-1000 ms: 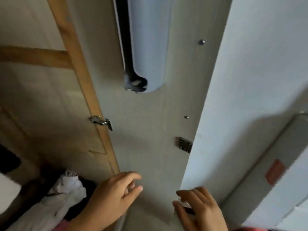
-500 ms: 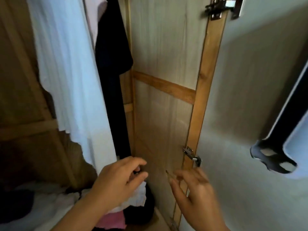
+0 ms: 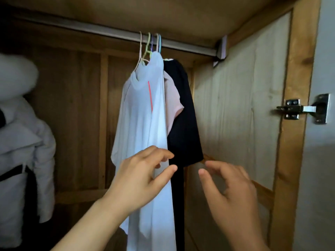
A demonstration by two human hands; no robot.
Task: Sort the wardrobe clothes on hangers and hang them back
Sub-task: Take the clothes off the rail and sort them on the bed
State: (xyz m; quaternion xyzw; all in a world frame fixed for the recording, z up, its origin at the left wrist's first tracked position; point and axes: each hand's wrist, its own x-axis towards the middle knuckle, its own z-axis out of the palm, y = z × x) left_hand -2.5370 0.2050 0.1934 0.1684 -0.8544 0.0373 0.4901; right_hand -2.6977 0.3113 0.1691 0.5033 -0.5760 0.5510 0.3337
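Now the view has lifted to the rail (image 3: 116, 34), where clothes on hangers (image 3: 145, 113) are bunched. The left hand (image 3: 141, 178) and right hand (image 3: 230, 192) reach toward them, fingers loose, holding nothing; sorting looks about to begin.
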